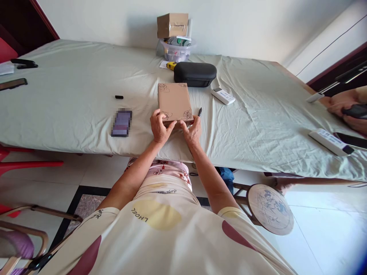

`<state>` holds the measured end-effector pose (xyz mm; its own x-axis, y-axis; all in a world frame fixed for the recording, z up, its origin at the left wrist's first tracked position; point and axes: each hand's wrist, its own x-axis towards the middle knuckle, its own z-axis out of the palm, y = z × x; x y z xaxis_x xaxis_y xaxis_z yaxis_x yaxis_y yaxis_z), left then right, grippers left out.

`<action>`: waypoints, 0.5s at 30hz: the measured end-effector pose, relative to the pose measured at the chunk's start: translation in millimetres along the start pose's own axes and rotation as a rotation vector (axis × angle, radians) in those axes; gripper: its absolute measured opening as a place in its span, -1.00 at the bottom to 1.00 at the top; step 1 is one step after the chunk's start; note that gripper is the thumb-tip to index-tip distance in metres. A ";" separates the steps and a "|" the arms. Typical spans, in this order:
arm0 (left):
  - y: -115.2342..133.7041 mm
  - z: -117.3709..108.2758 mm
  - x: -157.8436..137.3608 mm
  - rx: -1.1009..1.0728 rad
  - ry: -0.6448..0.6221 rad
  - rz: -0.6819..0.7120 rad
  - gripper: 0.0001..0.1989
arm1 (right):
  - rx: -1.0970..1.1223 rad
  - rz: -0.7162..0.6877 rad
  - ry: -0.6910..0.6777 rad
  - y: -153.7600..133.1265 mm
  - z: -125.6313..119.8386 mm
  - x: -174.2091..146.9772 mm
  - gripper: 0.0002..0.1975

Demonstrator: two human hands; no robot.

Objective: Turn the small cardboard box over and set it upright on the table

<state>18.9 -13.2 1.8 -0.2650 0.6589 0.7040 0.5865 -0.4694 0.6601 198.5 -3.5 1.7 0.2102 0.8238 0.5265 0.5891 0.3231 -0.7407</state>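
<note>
A brown cardboard box (174, 101) lies on the cloth-covered table in front of me, with black scribbled flower-like drawings at its corners. Around its near left corner is my left hand (161, 128), thumb along the near edge and fingers on the side. My right hand (191, 130) grips the near right corner in the same way. Just past my right fingers lies a black pen (200, 112), partly hidden by the hand. A small black pen cap (119, 97) and a phone (122, 123) with a blurred screen rest to the left.
Beyond the box are a black case (195, 74), a yellow tool (171, 65) and a clear plastic tub (177, 51) with a carton (172, 25) on it. White devices (223, 96) lie to the right, where another person's hands (348, 107) hold something dark. A round stool (270, 209) stands below.
</note>
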 end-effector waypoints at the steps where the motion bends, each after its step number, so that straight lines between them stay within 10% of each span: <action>1: -0.4 0.1 -0.5 -0.003 -0.006 -0.004 -0.42 | 0.003 -0.001 0.004 0.5 0.6 0.3 -0.32; 15: -9.3 -1.6 -0.7 -0.032 0.018 0.035 -0.38 | 0.095 0.006 0.016 -4.3 -6.6 5.5 -0.32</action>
<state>12.5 -10.2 -4.4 -0.2587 0.6312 0.7312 0.5709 -0.5107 0.6428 202.3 -3.4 10.5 0.2266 0.8183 0.5283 0.5117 0.3615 -0.7794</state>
